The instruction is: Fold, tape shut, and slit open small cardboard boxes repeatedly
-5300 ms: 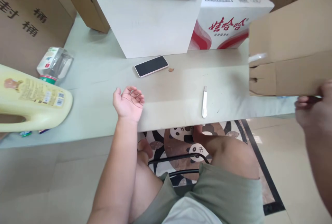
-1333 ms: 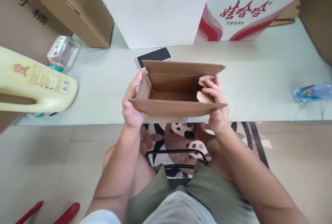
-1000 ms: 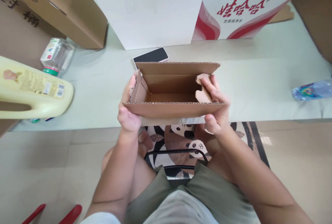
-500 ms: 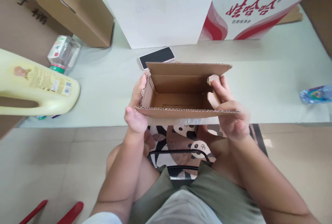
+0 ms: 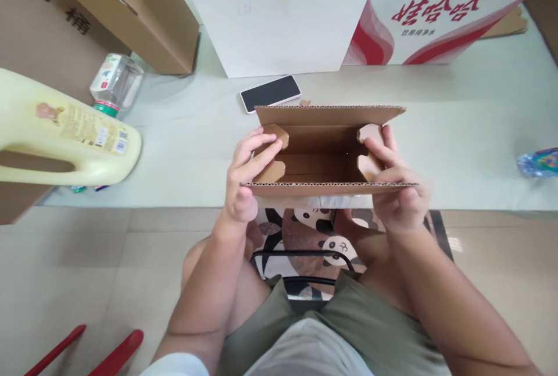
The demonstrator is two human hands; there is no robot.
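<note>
A small brown cardboard box (image 5: 322, 190) is held between my two hands at the near edge of the table, its top open and its long front and back flaps standing up. My left hand (image 5: 246, 172) grips the left end, fingers pressing on the notched end flap, which is folded inward over the opening. At the right end, my right hand (image 5: 399, 181) holds the box with its fingers on the matching notched flap, also bent in. The inside looks bare as far as it shows.
Behind the box lie a phone (image 5: 270, 94) and a cardboard scrap (image 5: 305, 103). White cartons (image 5: 296, 27) stand at the back. To the left are a yellow jug (image 5: 87, 126), a clear bottle (image 5: 120, 82) and a brown box (image 5: 161, 15); a water bottle (image 5: 538, 163) lies right.
My left fingers have come over the box's left end, and the notched left flap is now folded inward. My right hand keeps its hold. The view has shifted slightly.
</note>
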